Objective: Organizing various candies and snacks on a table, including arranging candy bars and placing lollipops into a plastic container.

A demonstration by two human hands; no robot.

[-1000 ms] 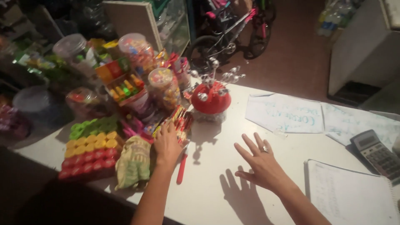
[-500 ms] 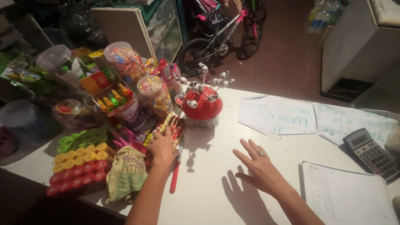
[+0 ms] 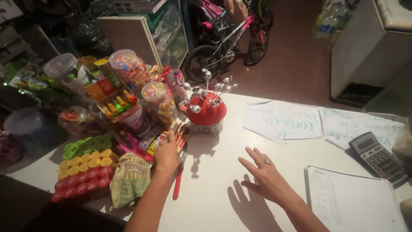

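Observation:
My left hand (image 3: 166, 155) rests on a bundle of red and yellow candy packets (image 3: 180, 134) at the edge of the sweets display, one finger stretched forward. Its palm side is hidden, so a grip cannot be made out. A red pen (image 3: 177, 185) lies on the white counter (image 3: 223, 202) just below this hand. My right hand (image 3: 264, 178), with a ring on one finger, hovers flat over the bare counter, fingers spread and holding nothing. A red lollipop stand (image 3: 208, 112) with silver-wrapped lollipops sits beyond both hands.
Clear candy jars (image 3: 159, 102), a box of coloured tubes (image 3: 118, 105) and rows of green, yellow and red sweets (image 3: 81, 165) crowd the left. A snack bag (image 3: 129, 180) lies nearby. Handwritten sheets (image 3: 285, 120), a calculator (image 3: 377, 157) and a spiral notebook (image 3: 354, 199) sit at the right. A bicycle (image 3: 227, 43) stands behind the counter.
My right hand has slid slightly left and towards me over the counter. My left hand stays on the candy packets. The view has shifted a little.

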